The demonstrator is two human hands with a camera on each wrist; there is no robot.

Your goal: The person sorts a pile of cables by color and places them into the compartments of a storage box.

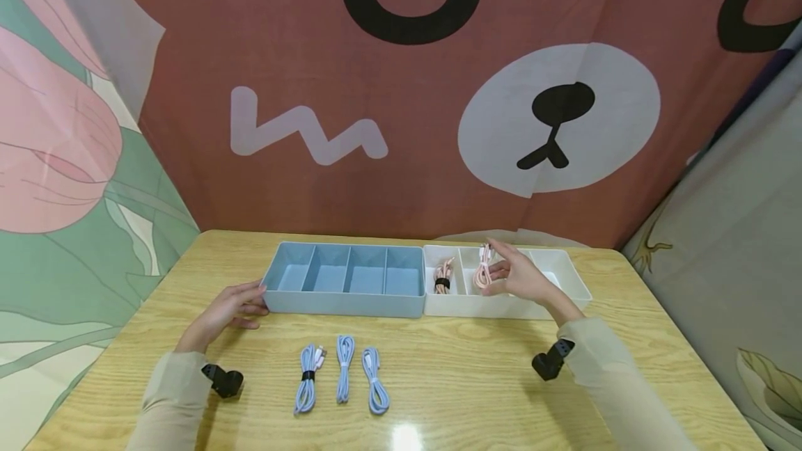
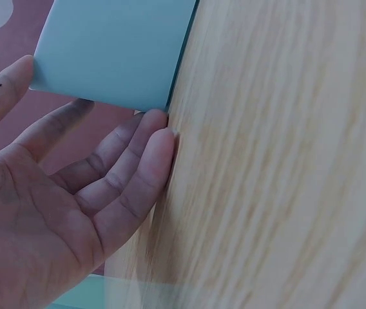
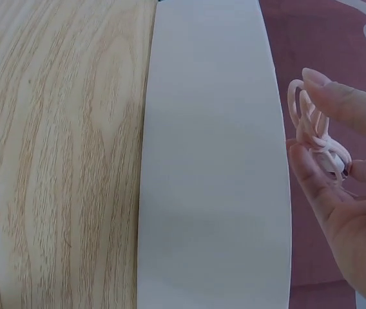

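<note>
- The right hand (image 1: 523,277) pinches the pink cable (image 1: 482,275) between thumb and fingers, so this grip is closed down to the thickness of the coil.
- The pink cable hangs upright over the second slot (image 1: 470,263) from the left in the white box (image 1: 485,307); I cannot tell whether its lowest loops are below the rim.
- Likeliest trouble: the hold is at the fingertips, so a loose pinch could let the coil slip, or a loop or the plug could snag on a finger at release.
- Drifting left could hang the coil on the divider (image 1: 462,271); drifting near could catch it on the white box's front rim.
- Just left, the banded cable (image 1: 443,275) sits in the end slot; a stray loop could hook it.
- The blue box (image 1: 344,304) stands end to end with the white box, so a knock to one could shift both.
- The left hand (image 1: 233,308) holds nothing; its loosely spread fingers touch the blue box's left end. Too hard a push could slide the boxes right.
- On the near counter (image 1: 464,374) lie the left blue cable (image 1: 305,378), middle blue cable (image 1: 344,367) and right blue cable (image 1: 375,381), out of the right hand's way.
- Far behind, the cloth (image 1: 413,75) limits reach past the boxes.
</note>
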